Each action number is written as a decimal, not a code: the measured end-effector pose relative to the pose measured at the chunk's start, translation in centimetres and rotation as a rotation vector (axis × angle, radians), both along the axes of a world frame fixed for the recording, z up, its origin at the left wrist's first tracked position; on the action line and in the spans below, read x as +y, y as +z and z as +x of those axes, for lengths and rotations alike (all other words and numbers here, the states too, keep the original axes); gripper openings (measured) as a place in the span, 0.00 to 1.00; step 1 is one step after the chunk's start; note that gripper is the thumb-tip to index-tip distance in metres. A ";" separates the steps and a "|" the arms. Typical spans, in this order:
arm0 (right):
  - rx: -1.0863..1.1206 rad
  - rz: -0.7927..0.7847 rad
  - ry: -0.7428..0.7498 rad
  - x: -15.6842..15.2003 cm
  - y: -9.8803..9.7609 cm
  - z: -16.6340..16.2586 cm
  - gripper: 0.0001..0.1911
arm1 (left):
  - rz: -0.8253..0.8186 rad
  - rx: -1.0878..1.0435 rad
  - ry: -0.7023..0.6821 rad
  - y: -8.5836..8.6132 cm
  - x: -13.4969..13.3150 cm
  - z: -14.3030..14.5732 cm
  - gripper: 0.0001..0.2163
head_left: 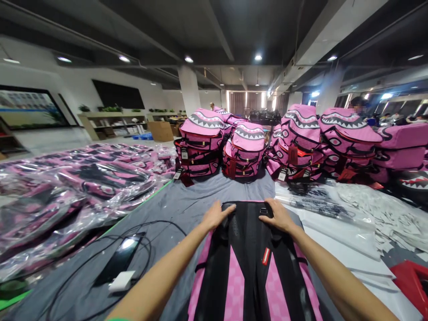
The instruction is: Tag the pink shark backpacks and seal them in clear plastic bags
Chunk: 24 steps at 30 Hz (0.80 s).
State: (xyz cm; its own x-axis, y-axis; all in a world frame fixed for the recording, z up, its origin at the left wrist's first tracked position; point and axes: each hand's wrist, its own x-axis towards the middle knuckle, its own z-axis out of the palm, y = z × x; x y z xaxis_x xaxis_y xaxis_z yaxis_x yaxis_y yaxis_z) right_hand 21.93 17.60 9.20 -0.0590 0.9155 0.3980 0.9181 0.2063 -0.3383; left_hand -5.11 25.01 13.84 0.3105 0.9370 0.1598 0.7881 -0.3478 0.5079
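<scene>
A pink and black backpack (249,267) lies face down on the grey table cover (187,200), its black straps and back panel facing up. My left hand (216,215) rests on its top left corner, fingers bent over the edge. On the top right corner lies my right hand (277,214), fingers curled onto the black fabric near a buckle. Both hands press on the backpack's top end.
Pink shark-mouth backpacks (245,149) stand stacked along the far table edge. Bagged backpacks in clear plastic (73,191) pile up on the left. A phone (122,258) with cables and a white charger lies near left. Plastic bags and white paper (377,214) cover the right side.
</scene>
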 end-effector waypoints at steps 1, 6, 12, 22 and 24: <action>0.032 0.028 0.007 -0.1 -0.3 0.1 0.29 | 0.012 -0.002 -0.016 -0.7 0.7 0.9 0.27; 0.148 0.245 0.040 -1.2 -2.4 0.1 0.25 | 0.238 -0.052 -0.116 -4.4 -0.7 3.3 0.20; 0.047 0.329 -0.002 -4.8 -4.2 -1.4 0.22 | 0.424 -0.082 -0.234 -7.6 -3.7 1.1 0.14; -0.040 -0.169 -0.012 -6.1 -2.9 -0.5 0.18 | 0.320 0.376 -0.464 -9.0 -5.0 0.3 0.12; -0.026 -0.295 -0.022 -4.3 -2.9 0.0 0.17 | 0.281 0.431 -0.532 -8.6 -4.0 0.8 0.10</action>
